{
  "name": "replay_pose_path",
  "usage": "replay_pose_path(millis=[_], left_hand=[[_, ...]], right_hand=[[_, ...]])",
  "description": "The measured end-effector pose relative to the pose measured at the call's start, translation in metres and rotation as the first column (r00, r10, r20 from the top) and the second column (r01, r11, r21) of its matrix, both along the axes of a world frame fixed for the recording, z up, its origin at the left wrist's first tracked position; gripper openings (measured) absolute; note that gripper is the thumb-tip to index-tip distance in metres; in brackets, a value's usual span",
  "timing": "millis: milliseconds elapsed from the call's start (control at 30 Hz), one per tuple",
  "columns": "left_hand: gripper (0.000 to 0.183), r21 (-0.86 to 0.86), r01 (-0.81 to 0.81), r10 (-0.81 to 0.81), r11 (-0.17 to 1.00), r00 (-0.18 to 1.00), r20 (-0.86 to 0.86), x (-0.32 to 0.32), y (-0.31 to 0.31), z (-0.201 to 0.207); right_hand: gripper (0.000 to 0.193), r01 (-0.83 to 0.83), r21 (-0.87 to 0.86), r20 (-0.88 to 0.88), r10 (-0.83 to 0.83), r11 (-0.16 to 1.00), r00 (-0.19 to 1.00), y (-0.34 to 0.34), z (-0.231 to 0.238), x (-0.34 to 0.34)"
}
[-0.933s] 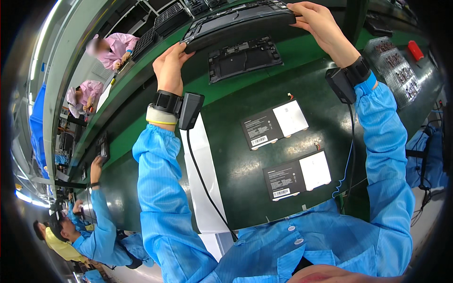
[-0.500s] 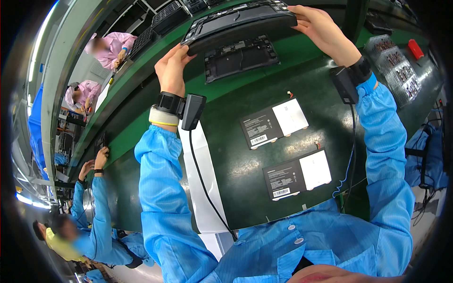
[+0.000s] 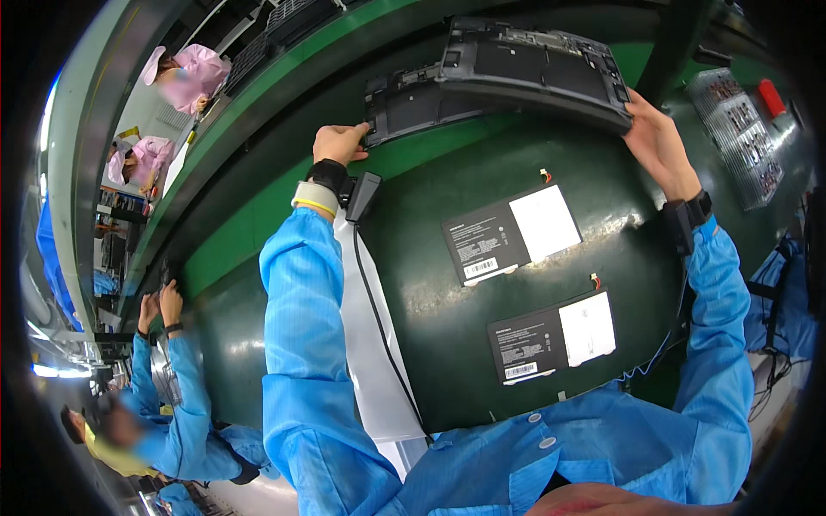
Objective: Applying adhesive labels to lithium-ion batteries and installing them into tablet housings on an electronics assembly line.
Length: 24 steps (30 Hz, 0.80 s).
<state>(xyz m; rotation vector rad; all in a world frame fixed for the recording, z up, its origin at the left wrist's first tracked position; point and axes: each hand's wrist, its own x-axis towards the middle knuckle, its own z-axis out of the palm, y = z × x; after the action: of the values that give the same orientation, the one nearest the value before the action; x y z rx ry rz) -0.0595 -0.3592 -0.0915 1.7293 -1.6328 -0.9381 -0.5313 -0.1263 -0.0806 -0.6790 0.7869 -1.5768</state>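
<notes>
At the far side of the bench, my right hand [image 3: 661, 144] grips the right end of an opened tablet [image 3: 535, 62]. Its dark inner side faces up and its near edge is tilted. A second opened tablet [image 3: 411, 110] lies behind and to the left, its right part hidden under the first. My left hand [image 3: 341, 144] pinches this second tablet's near left corner, thumb and fingers together. Nearer to me, two flat black-and-white battery packs [image 3: 513, 230] [image 3: 554, 335] lie on the dark green bench, each with a short wired connector at its top edge.
A clear tray [image 3: 738, 133] of small parts stands at the right, beside a red object [image 3: 771, 98]. White sheet material [image 3: 372, 322] runs along the bench at left. Cables hang from both wrist devices. A co-worker in blue [image 3: 185, 404] works at far left; two people in pink sit beyond the rail.
The upper tablet has moved right and toward me, now held by my right hand alone. My left hand has let go of it and taken the lower tablet's corner.
</notes>
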Motion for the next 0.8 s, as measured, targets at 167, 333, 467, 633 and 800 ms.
replay_pose_path(millis=[167,333,467,633,800], left_hand=[[0.037,0.027,-0.016,0.010,1.000,0.978,0.208,-0.026,-0.006,-0.004],[0.018,0.190,-0.009,-0.021,0.982,0.988,0.154,-0.012,-0.022,0.005],[0.020,0.246,0.043,-0.102,0.968,0.968,0.231,-0.003,-0.034,0.007],[0.022,0.262,0.171,-0.179,0.950,0.984,0.008,0.014,-0.027,0.016],[0.021,0.204,0.173,0.020,0.964,0.713,-0.701,-0.012,0.008,0.043]], right_hand=[[0.062,0.072,0.050,-0.060,-0.069,0.996,0.996,0.022,-0.015,-0.010],[0.066,0.011,0.045,-0.115,-0.006,0.999,0.993,0.028,-0.008,-0.007],[0.066,-0.014,0.035,-0.101,0.017,0.999,0.995,0.029,-0.011,-0.002],[0.066,-0.017,0.043,-0.052,0.020,0.999,0.998,0.028,-0.014,-0.004],[0.069,0.061,0.083,0.033,-0.064,0.995,0.997,0.032,-0.012,-0.012]])
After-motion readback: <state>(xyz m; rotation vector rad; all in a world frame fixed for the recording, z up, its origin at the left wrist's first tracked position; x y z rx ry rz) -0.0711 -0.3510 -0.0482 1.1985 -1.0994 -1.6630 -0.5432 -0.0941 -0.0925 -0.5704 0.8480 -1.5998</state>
